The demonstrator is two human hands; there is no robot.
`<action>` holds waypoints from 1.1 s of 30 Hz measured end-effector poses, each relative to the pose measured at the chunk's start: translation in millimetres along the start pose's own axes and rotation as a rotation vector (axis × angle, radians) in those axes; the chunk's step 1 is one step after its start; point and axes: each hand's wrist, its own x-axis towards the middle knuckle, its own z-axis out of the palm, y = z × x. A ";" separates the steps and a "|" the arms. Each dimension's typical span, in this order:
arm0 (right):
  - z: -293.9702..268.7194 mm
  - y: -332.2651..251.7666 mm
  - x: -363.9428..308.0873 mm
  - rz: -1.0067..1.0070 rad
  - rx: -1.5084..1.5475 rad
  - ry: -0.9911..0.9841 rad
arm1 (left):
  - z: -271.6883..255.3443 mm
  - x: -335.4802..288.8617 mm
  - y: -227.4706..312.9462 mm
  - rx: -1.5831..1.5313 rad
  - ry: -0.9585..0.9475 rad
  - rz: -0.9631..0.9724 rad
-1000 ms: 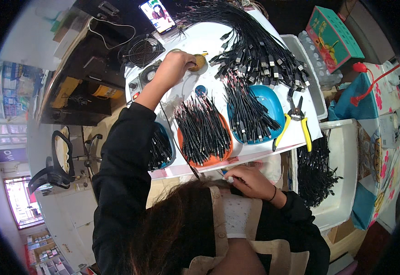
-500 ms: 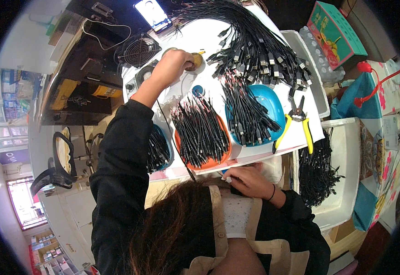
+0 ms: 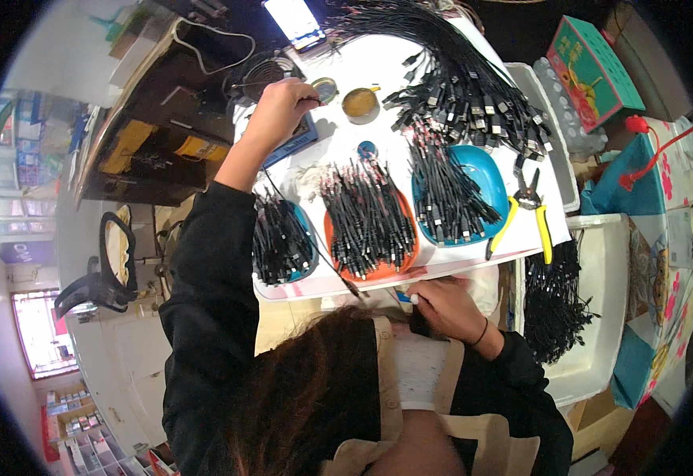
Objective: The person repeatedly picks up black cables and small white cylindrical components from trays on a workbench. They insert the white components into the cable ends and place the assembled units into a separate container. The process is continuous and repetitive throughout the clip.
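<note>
My left hand (image 3: 279, 113) reaches over the far left of the white table, fingers pinched together. What they hold, if anything, is hidden; a thin dark rod shows behind the hand. Just right of the fingertips lies a small round metal dish (image 3: 325, 90), and further right stands a round tin with amber content (image 3: 360, 105). Under the wrist sits a blue box-shaped device (image 3: 299, 141). My right hand (image 3: 448, 309) is closed below the table's front edge, close to my body. Something small, partly blue and white, is at its fingertips, too hidden to name.
Short black cables fill a left blue tray (image 3: 308, 266), an orange tray (image 3: 403, 266) and a right blue tray (image 3: 485, 178). A heap of USB cables (image 3: 473, 103) lies behind. Yellow-handled pliers (image 3: 530, 208) rest at right, beside a white bin (image 3: 600, 317). A lit phone (image 3: 295, 24) stands far back.
My left hand has moved left, off the amber tin, which now shows fully. The right hand stays by the table's front edge. The whole view has shifted slightly.
</note>
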 end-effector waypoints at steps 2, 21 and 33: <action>1.2 -2.0 -0.7 0.003 -0.065 0.001 | -13.2 -20.7 -8.8 -0.015 0.019 -0.089; 18.3 8.8 4.1 -0.071 -0.256 -0.011 | -9.0 -52.1 -58.7 0.255 -0.093 -0.158; 19.8 13.6 3.5 -0.097 -0.329 0.020 | -6.2 -42.6 -61.6 0.342 -0.184 -0.178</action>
